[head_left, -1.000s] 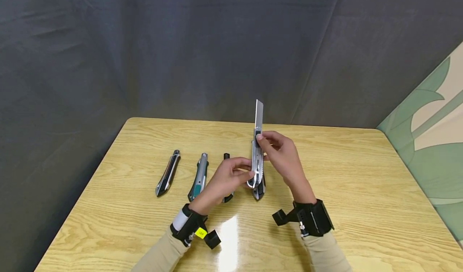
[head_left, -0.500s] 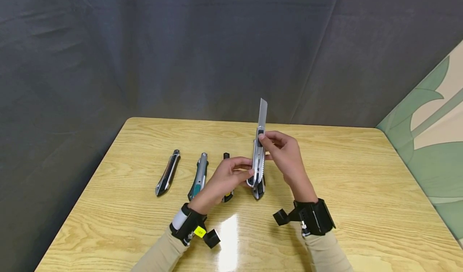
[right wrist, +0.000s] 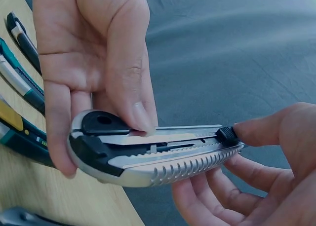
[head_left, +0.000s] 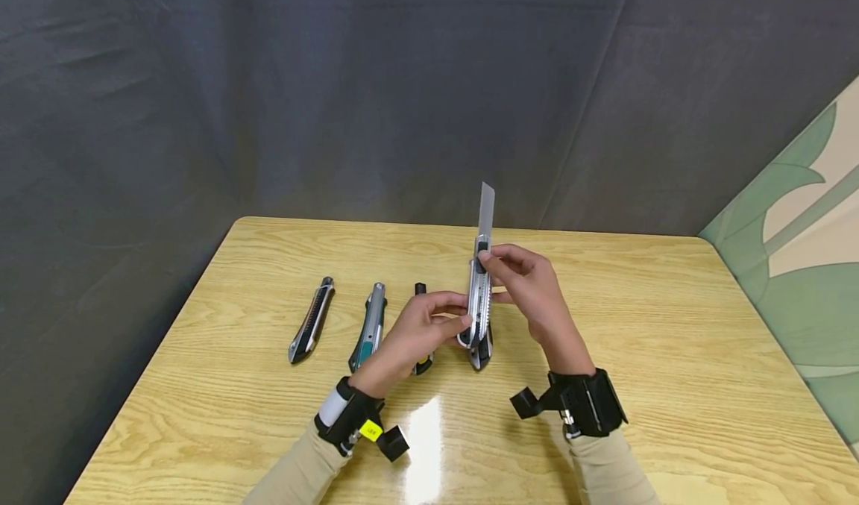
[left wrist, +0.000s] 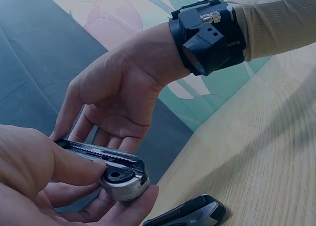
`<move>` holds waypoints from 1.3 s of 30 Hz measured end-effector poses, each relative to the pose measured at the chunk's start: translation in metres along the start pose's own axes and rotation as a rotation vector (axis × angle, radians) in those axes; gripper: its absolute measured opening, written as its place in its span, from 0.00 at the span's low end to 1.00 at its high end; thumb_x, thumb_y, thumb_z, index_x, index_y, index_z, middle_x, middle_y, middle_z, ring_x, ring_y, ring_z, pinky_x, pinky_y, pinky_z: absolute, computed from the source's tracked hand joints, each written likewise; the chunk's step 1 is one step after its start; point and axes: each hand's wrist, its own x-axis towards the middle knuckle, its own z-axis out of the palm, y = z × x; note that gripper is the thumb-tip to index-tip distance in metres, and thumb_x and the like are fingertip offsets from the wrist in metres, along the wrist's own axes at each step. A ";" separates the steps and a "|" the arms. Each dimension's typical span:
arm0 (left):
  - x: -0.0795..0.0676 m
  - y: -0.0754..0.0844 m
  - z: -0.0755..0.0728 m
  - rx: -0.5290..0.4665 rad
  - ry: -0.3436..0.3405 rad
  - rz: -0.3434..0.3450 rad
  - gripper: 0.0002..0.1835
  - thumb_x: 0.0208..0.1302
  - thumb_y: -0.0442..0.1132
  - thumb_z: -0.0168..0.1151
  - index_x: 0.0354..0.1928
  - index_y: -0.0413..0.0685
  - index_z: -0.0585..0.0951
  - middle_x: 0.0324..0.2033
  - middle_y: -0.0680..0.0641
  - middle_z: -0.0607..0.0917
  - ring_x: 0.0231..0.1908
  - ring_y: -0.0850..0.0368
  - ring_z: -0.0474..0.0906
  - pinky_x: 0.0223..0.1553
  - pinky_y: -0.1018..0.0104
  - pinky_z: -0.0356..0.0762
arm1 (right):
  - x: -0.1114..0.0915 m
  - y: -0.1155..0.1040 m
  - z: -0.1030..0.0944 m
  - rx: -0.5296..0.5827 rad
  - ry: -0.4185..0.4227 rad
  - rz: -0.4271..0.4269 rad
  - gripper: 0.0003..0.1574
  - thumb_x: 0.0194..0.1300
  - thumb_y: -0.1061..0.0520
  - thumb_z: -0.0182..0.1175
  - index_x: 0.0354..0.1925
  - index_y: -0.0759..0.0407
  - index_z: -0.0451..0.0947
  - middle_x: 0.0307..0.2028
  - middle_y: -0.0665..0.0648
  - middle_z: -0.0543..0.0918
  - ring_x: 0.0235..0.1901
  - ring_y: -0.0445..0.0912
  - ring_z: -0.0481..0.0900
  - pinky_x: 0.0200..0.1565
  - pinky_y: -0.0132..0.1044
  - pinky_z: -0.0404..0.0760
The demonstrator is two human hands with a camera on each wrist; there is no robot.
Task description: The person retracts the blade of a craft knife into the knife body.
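A silver utility knife (head_left: pixel 479 296) stands tilted upward above the table, its long blade (head_left: pixel 487 208) out at the top. My left hand (head_left: pixel 426 326) pinches its lower end between thumb and fingers. Higher up, my right hand (head_left: pixel 530 281) holds the body, the thumb on the black slider (right wrist: pixel 227 135). In the right wrist view the knife's ridged silver edge and black end cap show plainly; the blade is out of that view. Behind the held knife, another utility knife (head_left: pixel 480 357) lies on the table, partly hidden.
To the left lie a black-and-silver utility knife (head_left: pixel 312 321), a grey-and-teal one (head_left: pixel 369 329) and a black-and-yellow one (head_left: pixel 423 363), partly behind my left hand. The wooden table (head_left: pixel 637 326) ends at a dark curtain (head_left: pixel 416 102). Patterned fabric (head_left: pixel 805 214) hangs at right.
The knife's blade tip has swung slightly right since a second ago, and my right hand has shifted slightly right with it. My left hand keeps its pinch on the lower end.
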 end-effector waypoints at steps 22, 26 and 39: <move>0.001 -0.001 -0.001 -0.042 -0.034 0.006 0.17 0.59 0.36 0.61 0.51 0.43 0.79 0.48 0.43 0.81 0.41 0.53 0.81 0.40 0.55 0.83 | 0.000 -0.002 -0.007 0.021 -0.065 -0.017 0.26 0.56 0.48 0.64 0.49 0.63 0.78 0.40 0.61 0.83 0.36 0.50 0.81 0.34 0.44 0.85; 0.000 0.001 -0.002 -0.042 -0.035 0.015 0.17 0.59 0.36 0.61 0.51 0.42 0.79 0.48 0.41 0.80 0.41 0.51 0.81 0.39 0.56 0.83 | -0.001 -0.003 -0.008 0.030 -0.077 -0.017 0.27 0.56 0.49 0.64 0.50 0.64 0.77 0.40 0.61 0.82 0.36 0.50 0.81 0.35 0.44 0.85; -0.003 0.008 -0.002 -0.031 -0.044 0.005 0.17 0.60 0.33 0.59 0.53 0.39 0.77 0.50 0.39 0.80 0.42 0.50 0.81 0.42 0.50 0.81 | 0.000 -0.001 -0.006 0.053 -0.096 -0.025 0.26 0.56 0.51 0.65 0.50 0.64 0.77 0.38 0.61 0.81 0.34 0.50 0.81 0.33 0.41 0.85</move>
